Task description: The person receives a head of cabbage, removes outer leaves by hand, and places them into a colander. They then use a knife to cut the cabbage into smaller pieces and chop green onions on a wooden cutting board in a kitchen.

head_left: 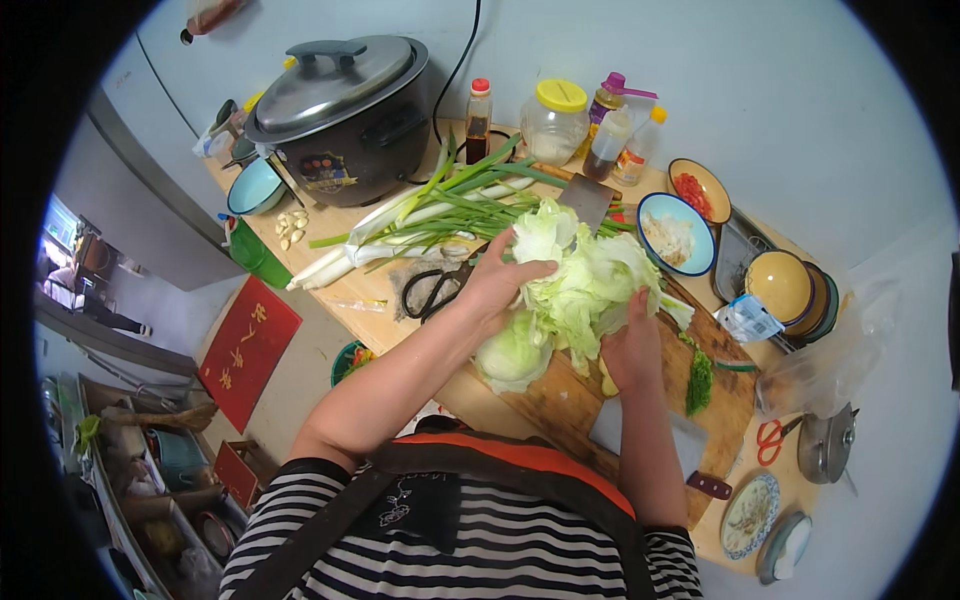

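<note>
Between my two hands is a loose bunch of pale green lettuce leaves (590, 285), held above the wooden cutting board (550, 400). My left hand (500, 280) grips its left side, thumb laid across the leaves. On the right side, my right hand (632, 345) closes round the lower leaves. A rounder, paler lettuce piece (515, 352) shows below my left hand; whether it is joined to the bunch I cannot tell. Behind the leaves a cleaver blade (587, 200) is partly hidden. Black-handled scissors (430, 295) lie beside my left forearm.
Long scallions (430, 215) spread behind my left hand, near a large rice cooker (345, 120). A blue-rimmed bowl (677, 233) stands at the back right. A second cleaver (708, 486) lies by my right forearm, with green herbs (699, 380) nearby.
</note>
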A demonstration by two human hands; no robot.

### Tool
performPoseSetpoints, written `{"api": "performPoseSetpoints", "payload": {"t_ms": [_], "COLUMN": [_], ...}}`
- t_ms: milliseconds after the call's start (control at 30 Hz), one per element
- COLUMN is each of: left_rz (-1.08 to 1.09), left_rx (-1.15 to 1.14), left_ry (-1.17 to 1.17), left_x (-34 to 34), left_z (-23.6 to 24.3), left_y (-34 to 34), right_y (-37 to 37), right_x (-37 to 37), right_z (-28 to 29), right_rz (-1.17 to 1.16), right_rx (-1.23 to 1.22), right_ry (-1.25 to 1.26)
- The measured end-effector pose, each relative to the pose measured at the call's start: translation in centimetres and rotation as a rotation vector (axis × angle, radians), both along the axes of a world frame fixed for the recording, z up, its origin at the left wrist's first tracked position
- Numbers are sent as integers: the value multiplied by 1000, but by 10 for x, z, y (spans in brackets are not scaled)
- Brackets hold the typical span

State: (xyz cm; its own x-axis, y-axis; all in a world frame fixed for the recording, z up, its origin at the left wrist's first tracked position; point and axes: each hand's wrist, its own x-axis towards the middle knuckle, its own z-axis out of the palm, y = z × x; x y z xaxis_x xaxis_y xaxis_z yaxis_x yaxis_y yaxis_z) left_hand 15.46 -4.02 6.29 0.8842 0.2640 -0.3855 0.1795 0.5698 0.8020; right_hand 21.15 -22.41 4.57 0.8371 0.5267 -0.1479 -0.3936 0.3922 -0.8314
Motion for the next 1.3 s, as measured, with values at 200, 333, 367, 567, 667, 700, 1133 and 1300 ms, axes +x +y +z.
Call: {"api": "performPoseSetpoints", "payload": {"t_ms": [200, 333, 367, 567, 667, 700, 1133, 1300], "left_rz": [-46, -122, -21, 81, 95, 100, -161, -235], "left_rx": [-572, -795, -612, -236, -39, 0, 39, 259], "left_ry": [-141, -245, -195, -408, -474, -491, -390, -408], "left_x": [8, 4, 5, 10, 9, 9, 7, 11], "left_z": [-27, -25, -20, -18, -9, -10, -8, -17], "left_y": [11, 11, 3, -2, -3, -3, -5, -7], "right_y": [8, 20, 22, 29, 26, 26, 20, 16], "right_x": [9, 12, 13, 4, 1, -1, 11, 20], "right_z": [-6, -3, -4, 4, 6, 8, 26, 23], "right_rz": [-60, -160, -176, -116, -34, 0, -83, -36], "right_rx": [-13, -18, -18, 100, 94, 81, 73, -3], "right_ry": [-103, 7, 12, 6, -15, -22, 16, -128]}}
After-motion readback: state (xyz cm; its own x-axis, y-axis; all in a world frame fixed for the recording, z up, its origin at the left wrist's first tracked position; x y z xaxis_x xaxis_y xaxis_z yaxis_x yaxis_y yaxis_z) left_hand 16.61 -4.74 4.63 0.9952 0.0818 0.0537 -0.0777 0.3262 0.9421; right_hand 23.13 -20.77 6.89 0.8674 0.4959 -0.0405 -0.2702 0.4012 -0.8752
